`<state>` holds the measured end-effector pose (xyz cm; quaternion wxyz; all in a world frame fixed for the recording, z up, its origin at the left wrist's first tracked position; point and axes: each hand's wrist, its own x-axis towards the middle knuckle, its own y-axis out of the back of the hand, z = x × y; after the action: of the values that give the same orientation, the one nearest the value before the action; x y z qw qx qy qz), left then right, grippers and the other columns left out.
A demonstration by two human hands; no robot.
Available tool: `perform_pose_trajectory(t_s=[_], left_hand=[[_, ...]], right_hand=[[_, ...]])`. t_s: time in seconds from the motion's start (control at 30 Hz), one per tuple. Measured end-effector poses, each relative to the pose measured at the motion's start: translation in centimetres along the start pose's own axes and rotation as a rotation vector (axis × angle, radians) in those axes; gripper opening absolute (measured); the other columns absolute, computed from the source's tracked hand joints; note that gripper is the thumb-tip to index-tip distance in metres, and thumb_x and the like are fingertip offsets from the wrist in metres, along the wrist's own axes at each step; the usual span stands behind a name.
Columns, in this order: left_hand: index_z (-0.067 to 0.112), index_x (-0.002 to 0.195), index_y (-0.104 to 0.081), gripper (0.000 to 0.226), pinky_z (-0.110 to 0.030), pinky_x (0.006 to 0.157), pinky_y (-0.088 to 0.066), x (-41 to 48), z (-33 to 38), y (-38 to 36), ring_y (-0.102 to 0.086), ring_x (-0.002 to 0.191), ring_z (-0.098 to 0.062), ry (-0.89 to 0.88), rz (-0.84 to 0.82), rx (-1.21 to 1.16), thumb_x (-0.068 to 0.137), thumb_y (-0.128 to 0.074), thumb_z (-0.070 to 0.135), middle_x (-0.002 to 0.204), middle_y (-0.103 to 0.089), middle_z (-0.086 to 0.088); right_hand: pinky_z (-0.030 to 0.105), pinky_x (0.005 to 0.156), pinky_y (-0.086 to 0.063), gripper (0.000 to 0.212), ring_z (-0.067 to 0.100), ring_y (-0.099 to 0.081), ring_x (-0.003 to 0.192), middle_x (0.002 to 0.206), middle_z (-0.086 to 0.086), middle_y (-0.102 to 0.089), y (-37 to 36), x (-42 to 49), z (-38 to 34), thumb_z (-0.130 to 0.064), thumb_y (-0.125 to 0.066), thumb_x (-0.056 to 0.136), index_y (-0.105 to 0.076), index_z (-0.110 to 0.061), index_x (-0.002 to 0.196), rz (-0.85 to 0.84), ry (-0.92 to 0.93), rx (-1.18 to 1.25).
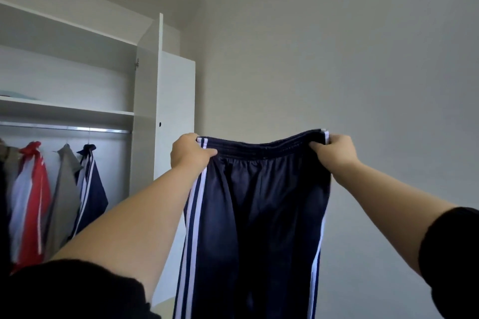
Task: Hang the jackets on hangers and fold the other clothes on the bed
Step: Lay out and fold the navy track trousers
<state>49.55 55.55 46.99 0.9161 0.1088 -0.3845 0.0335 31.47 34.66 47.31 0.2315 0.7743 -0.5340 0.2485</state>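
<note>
Trousers (pixel 259 215), navy with white side stripes, hang full-length before me, my left grip (pixel 188 151) and right grip (pixel 335 150) each pinching a waistband corner (so they drop straight for folding), jackets (pixel 59 189) already on the wardrobe rail (pixel 64 129).

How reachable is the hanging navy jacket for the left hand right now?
Probably not: the left hand grips the striped trousers at the waistband, as does the right hand, and the navy jacket hangs farther off.

— What's at nine o'clock?
— A big white wardrobe (pixel 145 85) with shelves (pixel 64 111) and a shiny rail (pixel 64 129). Its door (pixel 176 111) is open.
— And at two o'clock?
— A plain grey wall (pixel 337 46).
</note>
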Motion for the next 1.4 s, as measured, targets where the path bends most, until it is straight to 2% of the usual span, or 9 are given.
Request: perform_pose_trajectory(t_s=[0.1,0.2,0.47,0.63,0.8,0.93,1.03,1.13,1.4], left_hand=[[0.011,0.063,-0.041,0.038,-0.024,0.052,-0.032,-0.1,-0.4,-0.4,-0.041,0.057,-0.016,0.016,-0.022,-0.153,0.079,-0.075,0.015,0.064,-0.044,0.002],[0.006,0.076,-0.057,0.016,-0.026,0.06,-0.045,-0.9,-0.6,-0.8,-0.055,0.067,-0.018,0.068,-0.448,-0.141,0.085,-0.069,0.013,0.076,-0.056,-0.003],[0.0,0.097,-0.062,0.014,-0.034,0.077,-0.056,-3.8,-0.6,-3.1,-0.058,0.076,-0.021,0.128,-0.685,-0.365,0.089,-0.055,-0.009,0.085,-0.055,-0.01],[0.01,0.071,-0.058,0.027,-0.017,0.06,-0.053,-5.2,1.1,-4.1,-0.06,0.062,-0.016,-0.222,-0.782,-0.081,0.081,-0.056,-0.014,0.068,-0.057,-0.005],[0.016,0.07,-0.065,0.028,-0.025,0.067,-0.041,-7.3,3.5,-6.4,-0.05,0.077,-0.009,-0.685,-0.629,0.158,0.075,-0.055,-0.009,0.075,-0.057,0.012],[0.025,0.069,-0.061,0.038,-0.026,0.071,-0.042,-8.8,4.5,-7.3,-0.048,0.084,-0.01,-0.729,-0.616,0.122,0.075,-0.044,-0.008,0.078,-0.055,0.013],[0.022,0.072,-0.057,0.031,-0.031,0.069,-0.045,-8.5,4.3,-7.5,-0.055,0.078,-0.019,-0.586,-0.721,0.196,0.074,-0.044,-0.006,0.077,-0.059,0.007],[0.012,0.076,-0.057,0.016,-0.03,0.061,-0.037,-7.7,3.7,-7.8,-0.048,0.072,-0.024,-0.392,-0.783,0.396,0.081,-0.049,0.0,0.075,-0.054,-0.003],[0.01,0.057,-0.036,0.046,-0.025,0.047,-0.04,-8.6,4.5,-9.6,-0.042,0.047,-0.021,0.067,-0.766,0.152,0.086,-0.069,0.023,0.054,-0.042,-0.005]], right_hand=[[0.036,0.076,-0.054,0.023,0.017,-0.059,0.076,0.084,0.01,-0.063,1.8,0.4,0.5,-0.014,-0.062,0.091,-0.064,0.009,0.094,-0.043,-0.063,0.08],[0.039,0.088,-0.053,0.015,0.026,-0.066,0.088,0.1,0.014,-0.068,3.7,0.3,1.3,-0.014,-0.059,0.095,-0.062,0.0,0.097,-0.176,-0.219,0.292],[0.03,0.063,-0.057,0.024,0.022,-0.072,0.081,0.091,0.009,-0.073,9.4,-2.3,4.7,-0.011,-0.042,0.091,-0.065,-0.007,0.098,-0.569,-0.281,0.704],[0.037,0.076,-0.056,0.026,0.028,-0.07,0.085,0.091,0.015,-0.071,10.9,-3.9,5.4,-0.017,-0.081,0.065,-0.072,-0.005,0.085,-0.86,-0.178,0.731],[0.038,0.087,-0.05,0.005,0.029,-0.065,0.093,0.096,0.016,-0.068,10.9,-4.6,5.7,-0.007,-0.062,0.089,-0.063,-0.003,0.092,-1.177,-0.157,0.8],[0.032,0.076,-0.056,0.008,0.023,-0.07,0.085,0.09,0.01,-0.072,11.0,-4.5,6.0,-0.01,-0.067,0.082,-0.071,-0.007,0.088,-0.935,-0.191,0.495],[0.035,0.066,-0.058,0.017,0.027,-0.07,0.075,0.086,0.015,-0.071,11.0,-3.4,7.6,0.001,-0.055,0.092,-0.065,0.005,0.104,-0.389,-0.313,0.243],[0.044,0.08,-0.056,0.017,0.026,-0.062,0.078,0.086,0.015,-0.063,11.7,-2.6,9.1,0.001,-0.06,0.088,-0.065,0.009,0.103,0.056,-0.3,-0.02],[0.025,0.047,-0.022,0.035,0.02,-0.029,0.049,0.054,0.004,-0.034,11.0,-3.2,8.8,-0.009,-0.054,0.085,-0.031,-0.012,0.058,0.209,-0.193,-0.411]])
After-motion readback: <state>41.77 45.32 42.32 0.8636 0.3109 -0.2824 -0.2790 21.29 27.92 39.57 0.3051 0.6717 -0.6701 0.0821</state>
